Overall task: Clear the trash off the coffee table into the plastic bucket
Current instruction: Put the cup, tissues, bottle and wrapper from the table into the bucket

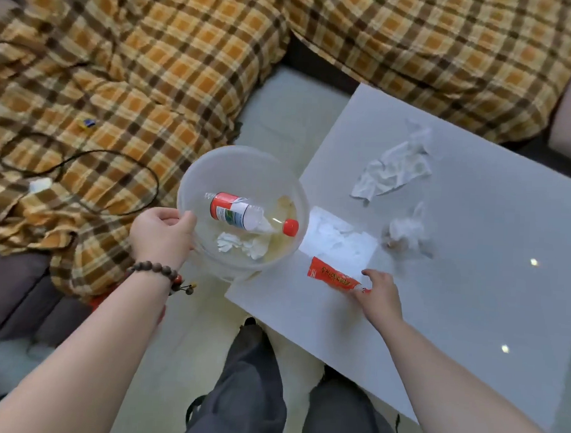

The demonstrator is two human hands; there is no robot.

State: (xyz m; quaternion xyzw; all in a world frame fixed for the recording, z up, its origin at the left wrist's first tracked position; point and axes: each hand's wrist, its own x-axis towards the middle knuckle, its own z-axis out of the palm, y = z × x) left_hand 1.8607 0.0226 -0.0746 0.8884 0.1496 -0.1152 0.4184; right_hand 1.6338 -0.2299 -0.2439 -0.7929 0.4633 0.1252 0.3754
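Trash is partly cleared: the translucent round plastic bucket (243,210), gripped at its rim by the left hand (160,234) off the grey coffee table's (472,292) left edge, holds a red-capped clear bottle (244,216) and tissue. Right hand (379,295) pinches the red flat wrapper (332,278) near the table's front-left corner; crumpled white tissues (392,172) remain mid-table.

Two tissues (392,174) (407,227), one bottle (244,216), one bucket (193,178)

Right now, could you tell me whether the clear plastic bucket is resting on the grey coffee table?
No, the left hand holds the clear plastic bucket by its rim, beside the grey coffee table, over the floor.
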